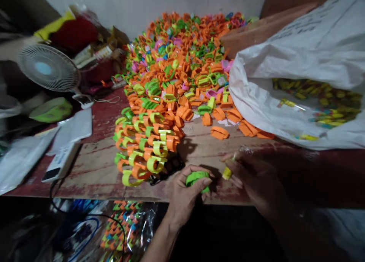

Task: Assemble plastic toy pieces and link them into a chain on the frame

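Note:
Near the table's front edge, my left hand (189,186) is closed around a green plastic band (197,178), curved like a toy watch. To its right, my right hand (251,174) pinches a small yellow-wrapped piece (227,173) that looks like a candy; clear wrapper shows at the fingers. The two hands are apart. Left of my left hand, orange, yellow and green bands stand in rows (146,146) on a dark holder (168,167). On my right, an open white sack (242,87) contains many small yellow-wrapped pieces (319,94).
Behind the hands, a large heap of mostly orange bands (182,72) covers the back of the worn red table (94,159). A fan (48,68), a white box (61,161) and plastic bags (25,159) are at left. Below the edge lies a bag of colourful bands (122,226).

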The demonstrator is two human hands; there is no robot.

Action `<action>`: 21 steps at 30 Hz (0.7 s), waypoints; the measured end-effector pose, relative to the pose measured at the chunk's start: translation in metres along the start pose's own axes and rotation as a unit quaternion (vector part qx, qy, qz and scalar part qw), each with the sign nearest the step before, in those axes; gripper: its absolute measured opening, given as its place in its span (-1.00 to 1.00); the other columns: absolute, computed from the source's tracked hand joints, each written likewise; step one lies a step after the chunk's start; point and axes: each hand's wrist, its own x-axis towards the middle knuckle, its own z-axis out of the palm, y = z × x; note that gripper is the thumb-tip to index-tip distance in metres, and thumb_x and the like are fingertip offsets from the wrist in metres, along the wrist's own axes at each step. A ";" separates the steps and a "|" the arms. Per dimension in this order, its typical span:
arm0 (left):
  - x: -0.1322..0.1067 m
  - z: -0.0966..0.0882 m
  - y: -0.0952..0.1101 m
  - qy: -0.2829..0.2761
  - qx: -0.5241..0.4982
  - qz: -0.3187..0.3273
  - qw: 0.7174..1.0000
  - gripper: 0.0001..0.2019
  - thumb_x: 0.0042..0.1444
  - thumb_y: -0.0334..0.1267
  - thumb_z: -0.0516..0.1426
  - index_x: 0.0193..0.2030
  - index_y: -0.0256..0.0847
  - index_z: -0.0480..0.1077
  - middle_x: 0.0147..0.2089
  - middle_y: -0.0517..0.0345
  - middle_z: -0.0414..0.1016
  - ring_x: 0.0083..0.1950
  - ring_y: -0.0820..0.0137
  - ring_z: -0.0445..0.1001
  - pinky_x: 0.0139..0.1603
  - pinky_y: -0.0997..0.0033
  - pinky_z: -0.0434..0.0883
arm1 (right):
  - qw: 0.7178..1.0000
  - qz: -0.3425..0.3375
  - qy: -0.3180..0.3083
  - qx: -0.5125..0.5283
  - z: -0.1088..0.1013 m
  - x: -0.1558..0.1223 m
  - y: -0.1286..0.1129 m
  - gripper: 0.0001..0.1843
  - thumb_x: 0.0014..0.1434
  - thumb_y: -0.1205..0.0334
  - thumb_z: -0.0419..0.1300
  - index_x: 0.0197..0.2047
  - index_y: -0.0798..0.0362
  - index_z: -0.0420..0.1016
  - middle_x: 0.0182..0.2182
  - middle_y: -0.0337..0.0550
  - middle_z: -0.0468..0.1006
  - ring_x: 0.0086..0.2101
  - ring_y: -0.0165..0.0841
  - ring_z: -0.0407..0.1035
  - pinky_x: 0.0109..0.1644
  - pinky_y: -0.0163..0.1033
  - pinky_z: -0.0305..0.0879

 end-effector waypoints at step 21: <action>0.000 -0.001 -0.007 -0.055 -0.020 0.008 0.998 -0.73 0.02 -0.23 0.39 -0.17 -0.26 0.50 -0.43 0.26 0.49 -0.55 0.63 0.38 -0.52 0.66 0.33 | 0.986 0.095 -0.030 0.134 0.017 -0.001 -0.004 -0.58 0.02 -0.09 0.39 -0.44 0.10 0.44 -0.61 -0.24 0.48 -0.66 -0.52 0.23 -0.63 -0.44 0.19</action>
